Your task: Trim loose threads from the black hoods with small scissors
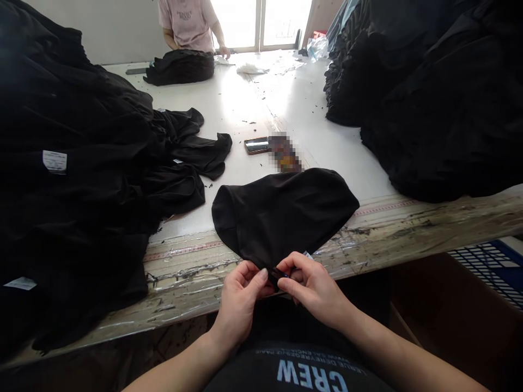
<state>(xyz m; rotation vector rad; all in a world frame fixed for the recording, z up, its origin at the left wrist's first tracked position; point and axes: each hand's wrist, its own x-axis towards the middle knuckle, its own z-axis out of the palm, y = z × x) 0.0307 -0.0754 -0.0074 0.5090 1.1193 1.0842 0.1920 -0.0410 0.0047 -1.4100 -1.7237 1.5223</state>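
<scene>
Closely pinched, our left hand (241, 296) grips the near edge of the black cloth piece (286, 212), its thumb pressed against the bent forefinger with the fabric caught between them. Our right hand (308, 280) is just beside it at the same edge, also nearly closed, its fingers curled and its thumb and forefinger set around a small dark item (281, 275); too little of that item shows for us to tell what it is. Beyond our fingertips the black cloth piece spreads out flat and rounded on the table (232, 114), its near edge reaching over the table's worn front border. On our side of the cloth piece, the dark shirt (302, 365) we wear carries pale lettering. Just past the cloth piece's far edge lies a phone (256, 145), with a pixelated patch beside it. To the left of the cloth piece we have a large heap of black garments (81, 179) with white labels showing; to its right, well apart, rises another tall black pile (441, 109). Far behind the cloth piece, a co-worker in a pink top (188, 24) stands near a low stack of black fabric (182, 66).
</scene>
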